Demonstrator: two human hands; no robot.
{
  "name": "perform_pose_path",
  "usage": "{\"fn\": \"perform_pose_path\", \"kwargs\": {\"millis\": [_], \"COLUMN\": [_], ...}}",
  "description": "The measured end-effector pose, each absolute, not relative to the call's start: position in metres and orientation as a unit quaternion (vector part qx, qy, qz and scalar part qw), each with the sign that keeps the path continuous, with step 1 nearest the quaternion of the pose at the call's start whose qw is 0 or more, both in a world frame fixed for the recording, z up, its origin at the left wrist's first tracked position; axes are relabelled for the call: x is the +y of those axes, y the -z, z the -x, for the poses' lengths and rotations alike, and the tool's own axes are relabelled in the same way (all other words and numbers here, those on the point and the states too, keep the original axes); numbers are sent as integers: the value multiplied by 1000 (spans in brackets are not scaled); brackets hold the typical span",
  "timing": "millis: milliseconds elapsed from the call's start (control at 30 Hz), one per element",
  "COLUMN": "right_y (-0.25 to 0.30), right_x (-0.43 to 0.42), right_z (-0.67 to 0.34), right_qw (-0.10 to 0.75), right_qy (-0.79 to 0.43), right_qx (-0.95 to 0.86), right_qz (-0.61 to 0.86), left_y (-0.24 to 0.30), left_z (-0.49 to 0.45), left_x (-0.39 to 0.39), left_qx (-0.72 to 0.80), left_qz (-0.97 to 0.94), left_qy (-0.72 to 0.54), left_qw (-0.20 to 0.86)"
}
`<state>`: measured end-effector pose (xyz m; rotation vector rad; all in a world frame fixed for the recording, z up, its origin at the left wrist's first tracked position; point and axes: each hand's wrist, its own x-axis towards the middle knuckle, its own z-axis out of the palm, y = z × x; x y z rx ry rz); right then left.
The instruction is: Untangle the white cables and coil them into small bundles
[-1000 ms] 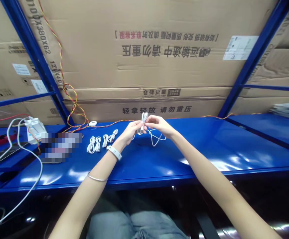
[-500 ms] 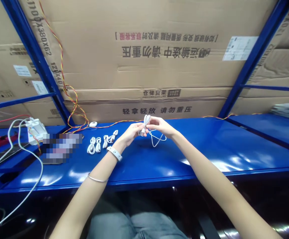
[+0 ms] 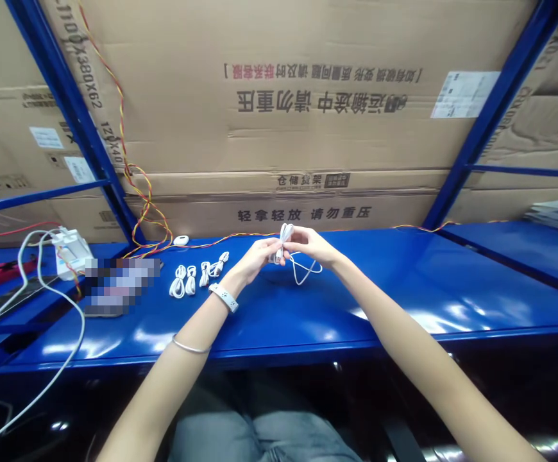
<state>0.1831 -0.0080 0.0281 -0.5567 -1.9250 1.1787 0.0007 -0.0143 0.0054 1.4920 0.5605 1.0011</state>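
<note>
My left hand point(image 3: 256, 260) and my right hand point(image 3: 310, 246) meet above the blue steel bench top point(image 3: 404, 289), both pinching a bundled white cable point(image 3: 285, 241) between fingers and thumbs. A loop of that cable point(image 3: 303, 274) hangs below my right hand, close to the bench. Its plug end is partly hidden by my fingers. To the left of my left hand lie several small coiled white cables point(image 3: 197, 276) in a row. A white band point(image 3: 224, 298) circles my left wrist.
A white plastic device point(image 3: 71, 254) with thick white cable stands at the far left, beside a pixelated patch point(image 3: 120, 286) and red-handled pliers point(image 3: 0, 277). A red-and-yellow wire point(image 3: 147, 205) runs along the back, past a small white object point(image 3: 181, 240). Cardboard cartons fill the blue shelving behind.
My hands and the cable bundle sit slightly further right in the picture, and the bundle stands more upright. The whole view has shifted a little with my head.
</note>
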Motion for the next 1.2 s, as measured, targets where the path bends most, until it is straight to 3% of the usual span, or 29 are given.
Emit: {"fn": "perform_pose_path", "kwargs": {"millis": [800, 1200], "right_y": [-21, -26], "right_x": [-3, -6], "right_z": [-180, -185], "right_qw": [417, 407], "right_qy": [-421, -451], "right_qx": [-766, -760], "right_qz": [249, 232], "left_y": [-9, -10], "left_z": [-4, -6], "left_x": [-14, -19], "left_qx": [251, 238], "left_qz": [-682, -690], "left_qy": [-473, -446], "left_qw": [498, 518]}}
